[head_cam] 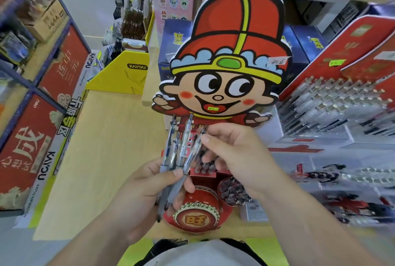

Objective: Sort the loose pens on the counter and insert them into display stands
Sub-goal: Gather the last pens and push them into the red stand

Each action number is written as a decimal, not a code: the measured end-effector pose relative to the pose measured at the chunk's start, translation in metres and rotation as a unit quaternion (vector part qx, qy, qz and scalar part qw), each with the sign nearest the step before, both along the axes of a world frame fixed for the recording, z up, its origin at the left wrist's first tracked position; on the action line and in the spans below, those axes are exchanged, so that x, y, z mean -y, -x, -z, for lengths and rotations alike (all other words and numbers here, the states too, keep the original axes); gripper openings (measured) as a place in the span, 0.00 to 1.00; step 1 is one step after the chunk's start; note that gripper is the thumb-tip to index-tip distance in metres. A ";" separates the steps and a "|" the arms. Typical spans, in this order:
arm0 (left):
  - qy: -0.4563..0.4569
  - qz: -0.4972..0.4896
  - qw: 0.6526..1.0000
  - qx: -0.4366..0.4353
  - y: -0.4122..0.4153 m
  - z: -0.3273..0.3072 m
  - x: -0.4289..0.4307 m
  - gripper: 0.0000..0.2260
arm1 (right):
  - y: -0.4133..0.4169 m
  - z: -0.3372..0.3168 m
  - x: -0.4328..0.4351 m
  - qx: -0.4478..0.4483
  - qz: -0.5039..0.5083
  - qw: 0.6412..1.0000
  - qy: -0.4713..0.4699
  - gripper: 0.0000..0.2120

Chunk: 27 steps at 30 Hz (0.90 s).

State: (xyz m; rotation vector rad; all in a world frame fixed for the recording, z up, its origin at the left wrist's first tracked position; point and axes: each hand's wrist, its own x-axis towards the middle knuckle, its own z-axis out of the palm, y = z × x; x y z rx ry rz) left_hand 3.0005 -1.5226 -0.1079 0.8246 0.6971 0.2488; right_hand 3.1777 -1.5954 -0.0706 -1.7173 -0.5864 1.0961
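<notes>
the left grip point(141, 188) clasps a fan of pens point(181, 150), long axes pointing up; the right grip point(235, 154) pinches the rightmost, the red stand point(198, 219) just beneath.

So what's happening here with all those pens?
A person at a shop counter is sorting pens. Their left hand grips a bunch of clear pens, while the right hand pinches the top of one pen in the bunch, seemingly picking it out. Behind the hands stands a red cartoon-boy display stand; its drum-shaped cups already hold dark pens.
</notes>
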 end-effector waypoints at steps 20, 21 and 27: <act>-0.038 -0.096 0.991 -0.083 -0.003 0.020 -0.020 0.15 | -0.059 -0.018 0.014 0.275 0.061 0.957 -0.077 0.07; -0.045 -0.100 0.990 -0.086 -0.004 0.021 -0.018 0.14 | -0.059 -0.012 0.012 0.299 0.041 0.951 -0.072 0.07; -0.053 -0.122 0.988 -0.075 -0.007 0.026 -0.016 0.17 | -0.058 0.011 -0.004 0.402 -0.070 0.913 -0.013 0.05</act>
